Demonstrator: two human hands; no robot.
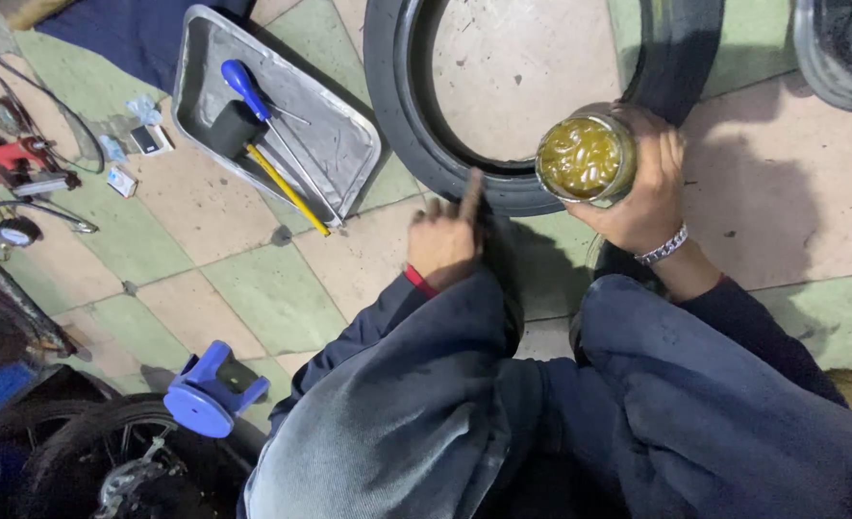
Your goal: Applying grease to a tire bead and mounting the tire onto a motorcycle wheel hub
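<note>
An open round jar of yellow-green grease is being gripped, tilted, by the right hand at upper centre-right, while the bead of the black rubber tyre is being smeared by the empty left hand's extended finger; grease is likely being risked on the floor tiles.

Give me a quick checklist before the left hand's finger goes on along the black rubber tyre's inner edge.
1. Open round jar of yellow-green grease held upright in the right hand: ok, grip wraps its side.
2. Grease left in the jar: ok, it looks nearly full.
3. Left hand on the black rubber tyre: ok, one finger points at the inner edge.
4. Grease on that fingertip: cannot tell.
5. Tyre lying flat on the tiled floor: ok.
6. Grey metal tray with the blue-handled screwdriver and the yellow-handled tool apart from the tyre: ok, it lies beside the tyre on the left hand's side.
</note>
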